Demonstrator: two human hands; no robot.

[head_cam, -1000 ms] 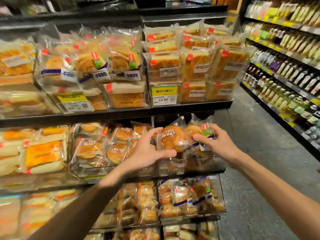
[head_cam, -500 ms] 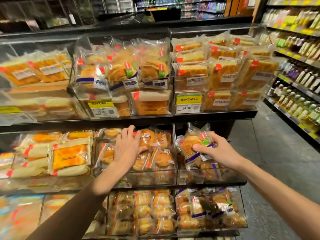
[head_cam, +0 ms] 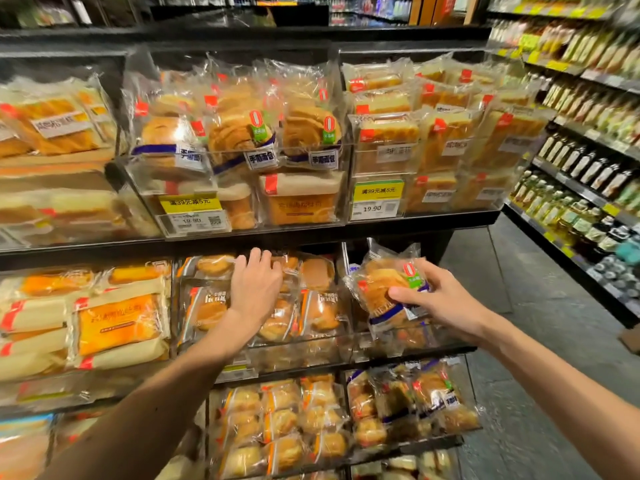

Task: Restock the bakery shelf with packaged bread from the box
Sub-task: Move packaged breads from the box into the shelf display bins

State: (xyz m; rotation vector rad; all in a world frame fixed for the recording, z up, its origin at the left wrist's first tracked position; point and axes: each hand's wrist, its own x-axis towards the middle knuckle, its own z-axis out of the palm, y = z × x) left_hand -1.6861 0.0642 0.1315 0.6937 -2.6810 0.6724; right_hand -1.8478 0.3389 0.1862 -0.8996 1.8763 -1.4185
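Right hand (head_cam: 446, 301) pinches a bread pack (head_cam: 382, 289), thumb across its front, at the top of a clear bin (head_cam: 408, 344) on the middle shelf (head_cam: 450, 350). Left hand (head_cam: 254, 289) lies flat, fingers straight, on bun packs (head_cam: 320, 311) filling the next bin (head_cam: 294, 355).

Clear plastic pkg of golden shredded bread (head_cam: 382, 289), red-green sticker, blue band: tilted, pinched in right hand (head_cam: 446, 303), just below yellow 19.90 price tag (head_cam: 376, 199). Clear-wrapped round buns (head_cam: 320, 311) stand in rows below-left of tag, left hand (head_cam: 254, 289) flat on them.
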